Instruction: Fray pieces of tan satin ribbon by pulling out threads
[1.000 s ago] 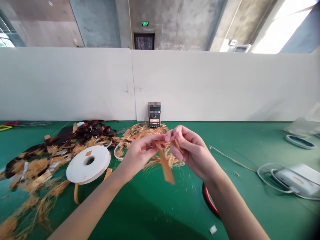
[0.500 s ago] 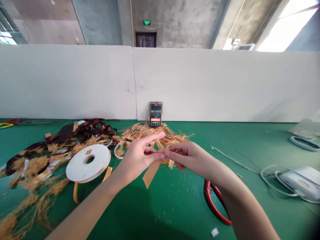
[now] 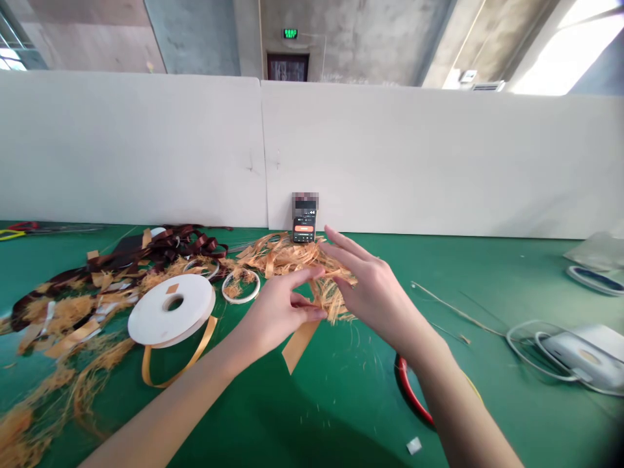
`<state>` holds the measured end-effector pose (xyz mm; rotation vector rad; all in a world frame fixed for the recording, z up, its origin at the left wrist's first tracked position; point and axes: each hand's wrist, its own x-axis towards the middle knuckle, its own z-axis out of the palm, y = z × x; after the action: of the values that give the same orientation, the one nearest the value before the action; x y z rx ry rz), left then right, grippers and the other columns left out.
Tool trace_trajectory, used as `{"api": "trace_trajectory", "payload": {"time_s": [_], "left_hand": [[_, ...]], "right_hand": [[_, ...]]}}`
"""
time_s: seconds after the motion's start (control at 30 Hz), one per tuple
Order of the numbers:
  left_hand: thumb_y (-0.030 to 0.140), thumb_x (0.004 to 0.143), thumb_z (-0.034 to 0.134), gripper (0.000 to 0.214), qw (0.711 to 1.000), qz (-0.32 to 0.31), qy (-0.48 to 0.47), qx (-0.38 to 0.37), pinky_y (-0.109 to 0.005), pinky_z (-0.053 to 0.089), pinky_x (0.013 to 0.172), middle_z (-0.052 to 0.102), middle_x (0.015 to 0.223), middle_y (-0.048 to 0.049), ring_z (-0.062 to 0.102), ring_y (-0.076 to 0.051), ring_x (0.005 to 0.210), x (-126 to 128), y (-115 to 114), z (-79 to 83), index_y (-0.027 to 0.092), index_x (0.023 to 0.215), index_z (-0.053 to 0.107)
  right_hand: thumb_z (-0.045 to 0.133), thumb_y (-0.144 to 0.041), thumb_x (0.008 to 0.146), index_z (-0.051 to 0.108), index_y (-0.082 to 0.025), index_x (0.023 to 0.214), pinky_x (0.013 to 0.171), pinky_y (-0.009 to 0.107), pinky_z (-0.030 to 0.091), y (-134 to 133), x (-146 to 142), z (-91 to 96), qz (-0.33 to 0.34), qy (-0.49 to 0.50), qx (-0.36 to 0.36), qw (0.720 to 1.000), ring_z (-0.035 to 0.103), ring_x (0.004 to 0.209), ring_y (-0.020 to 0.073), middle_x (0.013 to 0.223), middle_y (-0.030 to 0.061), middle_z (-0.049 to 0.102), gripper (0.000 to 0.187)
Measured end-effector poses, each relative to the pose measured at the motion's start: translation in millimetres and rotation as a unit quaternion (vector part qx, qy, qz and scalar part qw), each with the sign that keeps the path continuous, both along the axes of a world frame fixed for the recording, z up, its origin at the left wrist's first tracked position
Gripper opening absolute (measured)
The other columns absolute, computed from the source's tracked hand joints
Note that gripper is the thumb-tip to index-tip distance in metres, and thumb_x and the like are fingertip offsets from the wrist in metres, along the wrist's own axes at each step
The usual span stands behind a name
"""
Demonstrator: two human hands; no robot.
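Observation:
My left hand (image 3: 287, 305) pinches a short strip of tan ribbon (image 3: 299, 344), its cut end hanging down toward the table. Just right of it, my right hand (image 3: 365, 273) is raised with its fingers stretched out and apart, and I see nothing in it. Behind both hands lies a heap of tan ribbon pieces and frayed threads (image 3: 280, 252). To the left, a white ribbon spool (image 3: 156, 318) rests on the table, with a loop of tan ribbon (image 3: 199, 348) trailing from it. Under my right forearm, red-handled scissors or cutters (image 3: 408, 390) are partly hidden.
A phone (image 3: 304, 227) leans upright against a white partition (image 3: 414, 156). A white ring (image 3: 229, 296) and dark brown ribbon (image 3: 202, 242) lie at left on the green table (image 3: 273, 416). A silver box with a cable (image 3: 592, 348) sits at right. A white scrap (image 3: 414, 446) lies in front.
My right hand has let go of the ribbon, moved up and spread its fingers. The left hand keeps its pinch. The trailing ribbon by the spool shows more fully. The view has tilted slightly.

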<state>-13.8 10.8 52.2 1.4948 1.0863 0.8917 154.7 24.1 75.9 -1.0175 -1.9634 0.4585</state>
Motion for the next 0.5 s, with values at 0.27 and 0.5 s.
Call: {"api": "trace_trajectory", "payload": {"time_s": [0.27,0.5], "left_hand": [[0.015,0.069,0.071,0.065,1.0,0.025,0.001,-0.012,-0.037,0.055,0.081,0.046,0.142,-0.0124,0.067,-0.014,0.074,-0.5,12.5,-9.3,0.023,0.131,0.052],[0.015,0.07,0.071,0.063,0.999,0.042,-0.013,0.0,-0.033,0.054,0.079,0.049,0.14,-0.0101,0.063,-0.01,0.071,5.5,7.8,-20.7,0.026,0.129,0.053]], "right_hand": [[0.048,-0.035,0.088,0.06,-0.017,0.058,0.071,0.035,0.048,-2.3,6.1,9.9,0.127,0.002,-0.289,0.949,0.06,0.067,0.0166,0.062,0.0042,0.063,0.037],[0.046,-0.014,0.08,0.06,-0.019,0.121,0.101,0.039,0.04,4.7,3.5,-4.4,0.04,-0.006,-0.066,0.997,0.04,0.133,0.0232,0.141,0.0092,0.047,0.043]]}}
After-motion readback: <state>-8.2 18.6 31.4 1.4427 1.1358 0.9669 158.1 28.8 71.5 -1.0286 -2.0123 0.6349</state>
